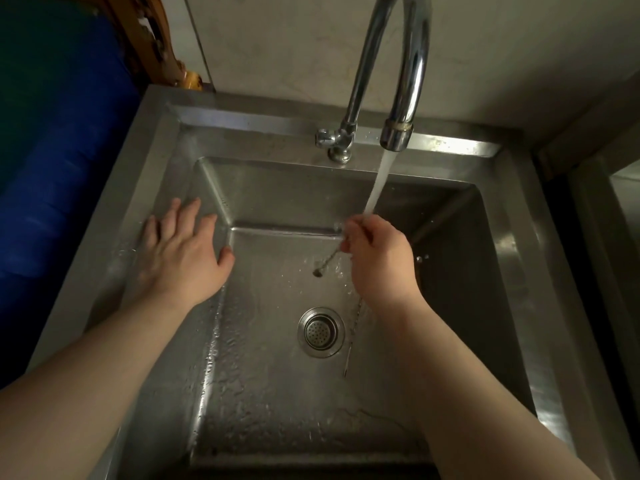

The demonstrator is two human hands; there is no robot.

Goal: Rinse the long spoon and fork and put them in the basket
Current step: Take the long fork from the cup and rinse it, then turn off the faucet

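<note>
My right hand (379, 261) is closed on a long thin metal utensil (327, 263) with a twisted stem. It holds it under the water stream (377, 188) from the faucet (398, 133). The utensil's small rounded end points down-left over the basin and looks like the long spoon. A second long thin utensil (350, 348) lies on the sink floor just right of the drain (321, 332), its upper part hidden under my right wrist. My left hand (183, 251) rests flat with fingers spread on the sink's left slope, holding nothing. No basket is in view.
The steel sink (512, 271) is wet, with water running across its floor. The tap handle (325, 138) sits at the back rim. A blue object (62, 188) stands to the left of the sink, and another steel surface (623, 209) lies at the right edge.
</note>
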